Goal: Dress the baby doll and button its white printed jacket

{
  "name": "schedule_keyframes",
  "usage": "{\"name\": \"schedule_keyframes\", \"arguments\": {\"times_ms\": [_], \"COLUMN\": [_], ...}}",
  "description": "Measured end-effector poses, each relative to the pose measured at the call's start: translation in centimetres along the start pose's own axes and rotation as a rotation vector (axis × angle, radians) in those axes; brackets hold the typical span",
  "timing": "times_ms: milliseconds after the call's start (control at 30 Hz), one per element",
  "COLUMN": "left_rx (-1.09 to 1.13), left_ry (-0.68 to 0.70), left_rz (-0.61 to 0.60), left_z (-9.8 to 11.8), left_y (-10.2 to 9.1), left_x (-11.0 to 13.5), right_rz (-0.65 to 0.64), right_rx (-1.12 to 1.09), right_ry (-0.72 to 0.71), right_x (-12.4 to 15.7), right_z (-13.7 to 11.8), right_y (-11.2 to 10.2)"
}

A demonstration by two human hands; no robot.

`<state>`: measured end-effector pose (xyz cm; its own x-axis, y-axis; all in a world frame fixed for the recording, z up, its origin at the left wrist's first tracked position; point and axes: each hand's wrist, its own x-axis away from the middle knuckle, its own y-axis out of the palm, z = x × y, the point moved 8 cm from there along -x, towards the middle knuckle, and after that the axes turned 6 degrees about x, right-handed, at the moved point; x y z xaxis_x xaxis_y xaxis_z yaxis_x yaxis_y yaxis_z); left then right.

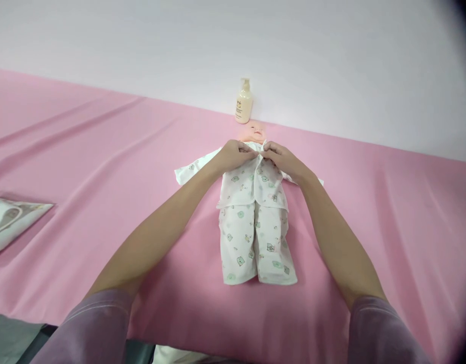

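Observation:
A baby doll [257, 130] lies face up on the pink cloth, dressed in a white printed jacket [238, 184] and matching trousers [238, 242]. At the jacket's front, just below the neck, my left hand [237, 154] pinches the fabric edge. My right hand [279, 155] pinches the opposite edge there, its fingertips meeting those of the left. Whatever fastener may lie between the fingers is too small to make out. The jacket's sleeves spread out to both sides, partly hidden behind my forearms.
A cream pump bottle [244, 103] stands behind the doll's head, close to the white wall [142, 45]. On the far left lies a folded printed packet or cloth [13, 222]. Pink cloth [104, 202] with soft creases covers the table, whose front edge is near me.

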<state>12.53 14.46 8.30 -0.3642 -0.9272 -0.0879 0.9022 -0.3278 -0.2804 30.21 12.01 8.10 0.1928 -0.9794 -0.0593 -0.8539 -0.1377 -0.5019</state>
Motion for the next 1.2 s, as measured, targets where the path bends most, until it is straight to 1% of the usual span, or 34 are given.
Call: {"name": "schedule_keyframes", "arguments": {"times_ms": [167,267,367,467,567,667,733,867,967,1100,1200], "left_rx": [0.019,0.042,0.049,0.042,0.056,0.068,0.073,0.082,0.067,0.023,0.009], "left_ry": [0.002,0.017,-0.005,-0.037,-0.052,-0.033,-0.009,0.000,-0.011,-0.020,-0.009], "left_rz": [0.054,0.067,0.081,0.068,0.040,0.028,0.038,0.065,0.080,0.090,0.104], "left_z": [0.3,-0.1,-0.9,-1.2,-0.9,-0.6,-0.5,-0.8,-1.0,-1.0,-0.9], "left_y": [0.3,0.2,0.0,0.0,0.1,0.2,0.2,0.2,0.1,0.1,0.0], "left_x": [0.3,0.1,-0.2,-0.3,-0.2,-0.1,-0.2,-0.3,-0.4,-0.3,-0.2], "right_rz": [-0.009,-0.019,-0.016,-0.024,-0.013,0.037,0.082,0.167,0.228,0.317,0.360], "right_rx": [-0.042,-0.038,-0.018,-0.013,0.025,0.077,0.083,0.072,0.076,0.129,0.192], "right_ry": [-0.008,-0.019,-0.022,-0.024,-0.094,-0.182,-0.215,-0.228,-0.231,-0.254,-0.275], "right_x": [0.1,0.1,0.0,-0.1,0.0,0.0,-0.2,-0.4,-0.2,0.4,0.8], "right_z": [0.0,0.0,0.2,0.7,0.9,1.0,1.2,1.3,1.0,0.2,-0.1], "right_y": [0.1,0.1,0.1,0.0,-0.3,-0.5,-0.6,-0.9,-1.1,-1.4,-1.3]}}
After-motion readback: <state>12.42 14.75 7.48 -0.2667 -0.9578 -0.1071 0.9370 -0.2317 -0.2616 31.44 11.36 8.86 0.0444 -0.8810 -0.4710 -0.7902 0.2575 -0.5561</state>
